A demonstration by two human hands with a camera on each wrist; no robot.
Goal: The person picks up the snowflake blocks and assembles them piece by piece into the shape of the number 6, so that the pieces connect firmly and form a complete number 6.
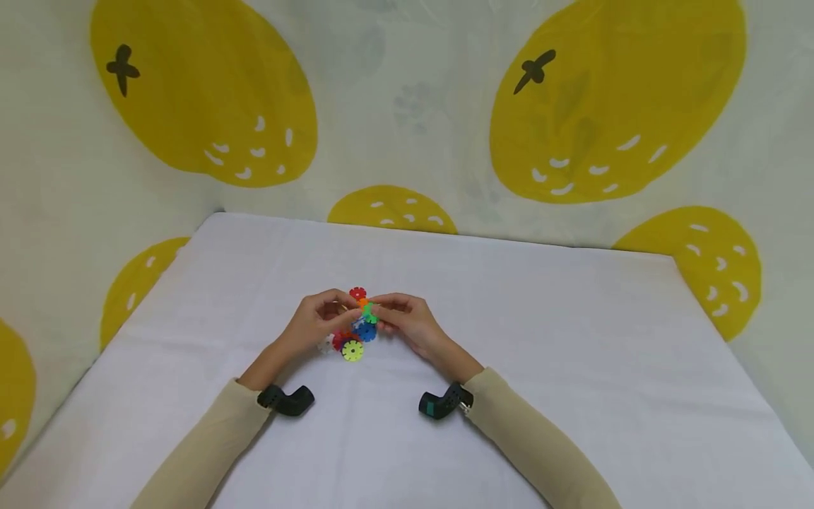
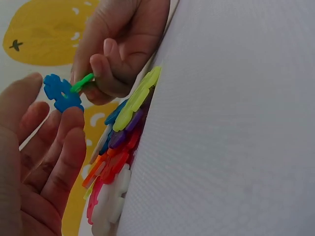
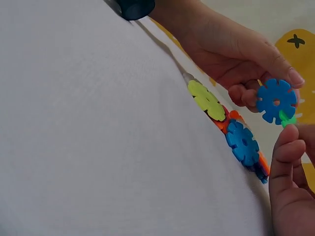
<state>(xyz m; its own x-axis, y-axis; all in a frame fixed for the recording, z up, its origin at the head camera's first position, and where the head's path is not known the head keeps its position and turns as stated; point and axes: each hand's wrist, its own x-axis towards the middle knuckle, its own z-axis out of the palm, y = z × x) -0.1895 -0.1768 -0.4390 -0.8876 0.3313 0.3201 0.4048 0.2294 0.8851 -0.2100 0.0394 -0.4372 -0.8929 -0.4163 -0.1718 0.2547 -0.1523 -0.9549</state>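
Note:
My left hand pinches a blue notched plastic disc between thumb and fingers. Opposite it, my right hand pinches a green notched disc, mostly covered by the fingertips in the right wrist view. The green disc meets the blue one at an angle near its edge; whether they are slotted together I cannot tell. Just below both hands, a loose pile of similar discs lies on the table, including a yellow-green disc, another blue disc and a white disc.
A white cloth covers the table. Within the pile are also red, orange and purple discs, with a red disc at its far side. Behind the table hangs a pale curtain with yellow fruit prints. Each wrist wears a black camera mount.

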